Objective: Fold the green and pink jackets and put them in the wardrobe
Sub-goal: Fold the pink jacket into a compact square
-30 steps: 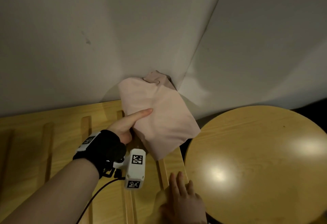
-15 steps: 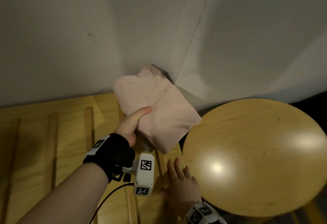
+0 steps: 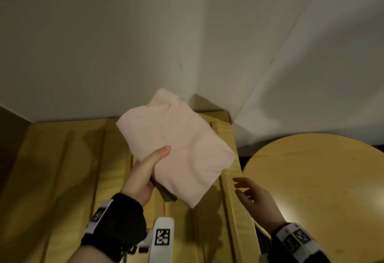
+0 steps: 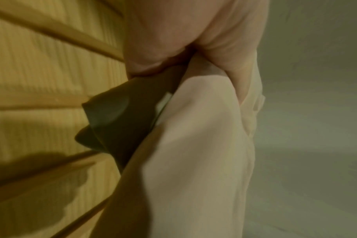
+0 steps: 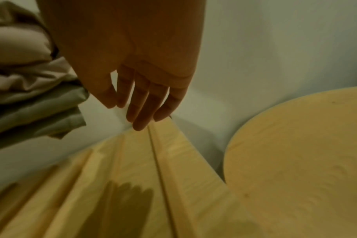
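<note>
Item 1: my right hand (image 3: 254, 195), nearest, fingers loosely spread, holding nothing, above the edge of the slatted wooden surface (image 3: 62, 179) beside the round wooden table (image 3: 322, 190).

Item 2: my left hand (image 3: 143, 176), thumb on top and fingers beneath, clasping the folded pink jacket (image 3: 176, 148) in the air over the slats.

Item 3: green jacket (image 4: 120, 127), folded under the pink one, in the same grip.

Item 4: white walls (image 3: 145, 34), farthest, meeting at a corner.
</note>
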Demonstrator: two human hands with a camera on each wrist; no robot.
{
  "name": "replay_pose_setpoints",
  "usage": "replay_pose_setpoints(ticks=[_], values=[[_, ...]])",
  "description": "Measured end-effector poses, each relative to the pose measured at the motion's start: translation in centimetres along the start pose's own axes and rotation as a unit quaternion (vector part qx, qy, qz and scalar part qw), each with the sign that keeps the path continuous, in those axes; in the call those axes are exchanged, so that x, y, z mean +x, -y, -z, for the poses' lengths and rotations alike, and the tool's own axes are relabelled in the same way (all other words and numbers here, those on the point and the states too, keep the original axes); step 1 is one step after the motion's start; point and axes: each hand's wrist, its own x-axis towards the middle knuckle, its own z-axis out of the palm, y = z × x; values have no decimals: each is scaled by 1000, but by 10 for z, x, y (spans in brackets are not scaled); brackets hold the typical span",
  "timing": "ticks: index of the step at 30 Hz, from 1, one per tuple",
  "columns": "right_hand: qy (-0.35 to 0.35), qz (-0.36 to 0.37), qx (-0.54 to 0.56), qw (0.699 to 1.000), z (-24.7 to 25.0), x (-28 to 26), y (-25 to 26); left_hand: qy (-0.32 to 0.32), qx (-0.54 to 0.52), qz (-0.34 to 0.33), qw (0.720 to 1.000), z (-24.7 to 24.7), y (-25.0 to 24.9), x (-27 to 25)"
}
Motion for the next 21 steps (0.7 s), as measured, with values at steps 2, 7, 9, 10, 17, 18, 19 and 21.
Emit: replay_pose_setpoints(ticks=[2, 7, 9, 10, 17, 18, 19, 21], values=[[-18, 38, 19, 999, -3, -8, 23, -15, 1, -18, 1000, 24, -6, -25], [-22, 135, 45, 990, -21, -27, 85, -38, 1, -37, 999, 85, -16, -91], [-12, 158, 60, 986, -33, -35, 109, -53, -6, -42, 998, 108, -17, -116], [-9, 171, 66, 983, -40, -40, 120, -63, -10, -48, 997, 120, -17, -128], [14, 236, 80, 968, -99, -89, 186, -129, -41, -66, 989, 209, -7, -206], [13, 242, 85, 967, -108, -98, 192, -132, -48, -62, 988, 223, -4, -216], [12, 247, 88, 965, -118, -107, 198, -132, -55, -59, 988, 236, -2, -228], [11, 260, 91, 961, -138, -125, 209, -132, -64, -52, 988, 264, 4, -251]])
